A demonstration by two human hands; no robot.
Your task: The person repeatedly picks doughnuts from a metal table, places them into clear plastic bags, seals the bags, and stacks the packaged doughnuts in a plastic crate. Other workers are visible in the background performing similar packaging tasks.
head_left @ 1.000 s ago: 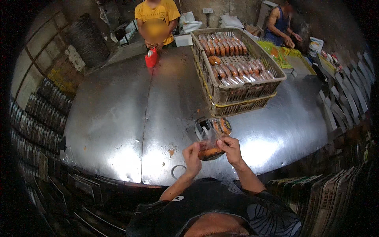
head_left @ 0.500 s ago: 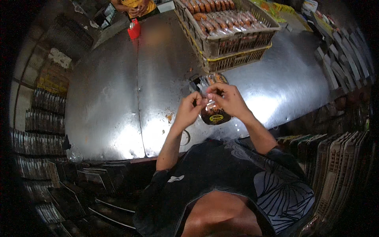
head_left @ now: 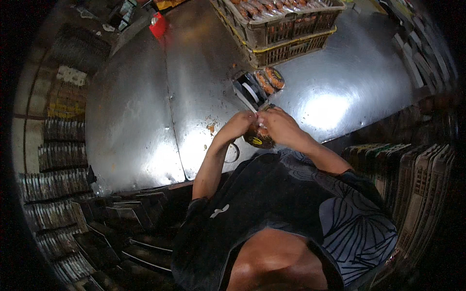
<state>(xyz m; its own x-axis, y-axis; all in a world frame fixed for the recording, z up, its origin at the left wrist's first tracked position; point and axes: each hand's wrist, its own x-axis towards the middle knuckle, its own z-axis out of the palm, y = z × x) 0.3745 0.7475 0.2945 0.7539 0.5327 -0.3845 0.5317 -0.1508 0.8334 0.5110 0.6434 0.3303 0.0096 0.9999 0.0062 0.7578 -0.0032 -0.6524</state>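
Note:
A clear bag of brown bread rolls (head_left: 257,139) with a dark printed patch lies on the metal table near my body. My left hand (head_left: 240,124) is closed on its gathered plastic from the left. From the right, my right hand (head_left: 281,127) grips the same plastic, its fingers pressed against those of the left. Just beyond the hands stands a black tape dispenser (head_left: 249,89) with a pale roll. Two more bagged rolls (head_left: 269,80) lie beside it on the right. My fingertips hide the part of the bag they pinch.
Stacked plastic crates (head_left: 286,39) holding bagged bread stand at the far side of the metal table (head_left: 131,111). A red container (head_left: 158,25) sits far left. Racks of trays (head_left: 56,186) line the left, with more stacked trays (head_left: 412,179) at right.
My hands have come nearer to my body with the bag, uncovering the tape dispenser and the rolls beside it. Their fingers are now closer together. The view has tipped toward me.

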